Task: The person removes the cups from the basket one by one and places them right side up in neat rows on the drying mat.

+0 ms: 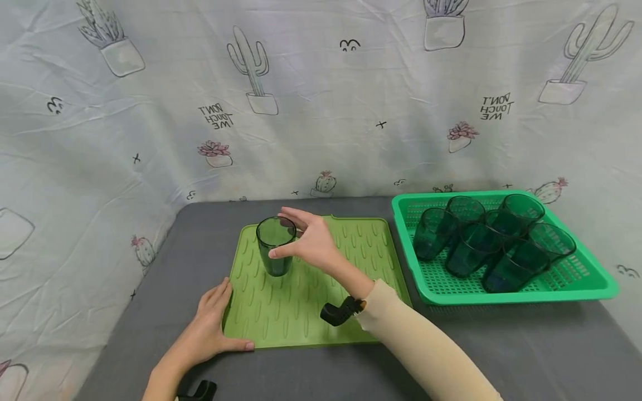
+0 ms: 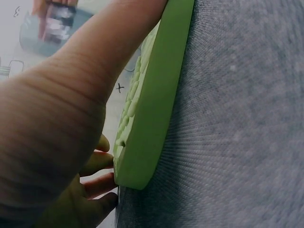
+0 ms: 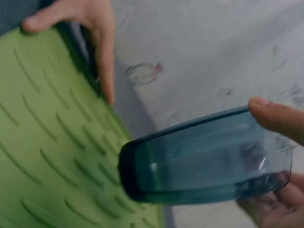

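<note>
Near its rim, a dark green drinking glass [image 1: 275, 253] is gripped between thumb and fingers of my right hand [image 1: 313, 242]. The glass stands upright over the left back part of a green ridged drying mat [image 1: 301, 312]; in the right wrist view its base [image 3: 128, 171] looks just above or at the mat, and I cannot tell whether they touch. At the mat's front left corner rests my left hand [image 1: 208, 328], its fingers extended along the left edge and its thumb on the front edge. In the left wrist view, fingers [image 2: 97, 164] lie against the mat's side.
A green plastic basket [image 1: 521, 302] stands right of the mat, holding several dark green glasses [image 1: 473, 250] that lean together. Grey cloth [image 1: 501, 351] covers the table. A pale curtain [image 1: 321, 111] printed with cacti hangs behind it.
</note>
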{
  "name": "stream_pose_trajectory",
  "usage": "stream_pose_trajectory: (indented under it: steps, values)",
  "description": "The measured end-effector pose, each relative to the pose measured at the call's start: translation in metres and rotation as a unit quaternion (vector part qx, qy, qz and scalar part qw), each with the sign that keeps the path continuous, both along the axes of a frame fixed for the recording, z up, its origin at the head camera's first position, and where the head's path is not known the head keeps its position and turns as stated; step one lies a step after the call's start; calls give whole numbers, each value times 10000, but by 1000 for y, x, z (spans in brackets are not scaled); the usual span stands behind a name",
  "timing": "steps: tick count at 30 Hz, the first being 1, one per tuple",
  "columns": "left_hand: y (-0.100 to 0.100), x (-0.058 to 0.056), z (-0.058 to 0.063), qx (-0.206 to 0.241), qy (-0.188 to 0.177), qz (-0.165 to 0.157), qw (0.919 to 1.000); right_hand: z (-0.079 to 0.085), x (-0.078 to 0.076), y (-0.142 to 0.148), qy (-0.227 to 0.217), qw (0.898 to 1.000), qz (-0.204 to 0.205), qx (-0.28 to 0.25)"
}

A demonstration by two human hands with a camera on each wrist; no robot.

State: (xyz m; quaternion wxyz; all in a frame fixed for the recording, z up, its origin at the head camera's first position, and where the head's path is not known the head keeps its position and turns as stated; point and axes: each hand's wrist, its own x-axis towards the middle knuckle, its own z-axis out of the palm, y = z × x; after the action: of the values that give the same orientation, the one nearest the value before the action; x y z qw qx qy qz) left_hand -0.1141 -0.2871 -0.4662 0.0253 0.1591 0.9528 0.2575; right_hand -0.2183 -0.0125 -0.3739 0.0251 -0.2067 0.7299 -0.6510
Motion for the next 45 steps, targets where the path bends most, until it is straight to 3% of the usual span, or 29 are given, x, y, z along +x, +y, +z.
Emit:
stream_pose_trajectory:
  steps: [6, 12, 18, 26, 32, 45]
  values:
    - [-1, -2, -1, 14, -142, -20, 9999, -17, -32, -20, -295, 9988, 95, -372]
    - [0, -2, -1, 66, -145, -43, 9999, -29, -48, -27, -448, 9968, -1, -657]
    - [-3, 0, -2, 63, -25, -62, 10000, -31, -52, -41, -256, 9970, 97, -727]
    - [-2, 0, -1, 9, -17, -79, 10000, -30, -57, -47, 183, 9987, 175, 443]
    - [0, -3, -1, 23, -56, -72, 10000, -28, -62, -43, 69, 9952, 67, 974]
    - [-2, -10, -11, 112, 31, -126, 9999, -34, -57, -46, 20, 9966, 0, 823]
